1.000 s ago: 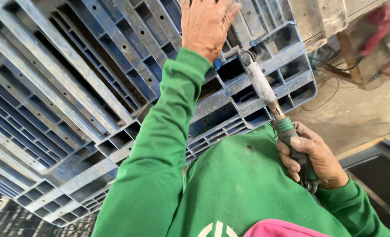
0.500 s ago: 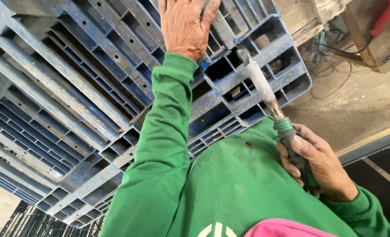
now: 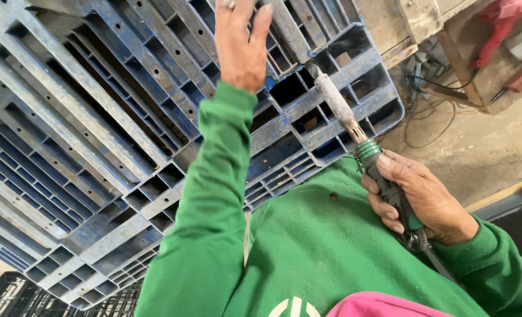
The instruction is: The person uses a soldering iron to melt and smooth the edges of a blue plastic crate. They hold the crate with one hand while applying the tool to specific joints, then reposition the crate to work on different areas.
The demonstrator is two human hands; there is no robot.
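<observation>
Blue plastic pallet (image 3: 114, 147): moulded grid of ribs and open cells, scuffed and dusty; it fills the left and centre of the view, tilted up in front of the person.
Handling, pallet: looks rigid and bulky, probably heavy enough to want two hands; the open cells and outer rim offer the firmest holds, and the dusty ribs may be a little slick.
Tool (image 3: 355, 132): long worn metal shaft with a green ribbed handle, tip resting against the pallet's ribs near its right corner.
Handling, tool: stiff and slim, likely light; best held on the green handle.
Right hand (image 3: 419, 196): grip closed fully round the tool's handle.
Left hand (image 3: 240, 44): raised over the pallet, fingers loosely spread, holding nothing; whether it touches the ribs I cannot tell.
Floor (image 3: 478, 147): bare dusty concrete with loose wires (image 3: 428, 114).
Room: rough workshop; wooden planks (image 3: 408, 20) and red items (image 3: 507, 26) at upper right, a black crate (image 3: 14, 296) at lower left.
</observation>
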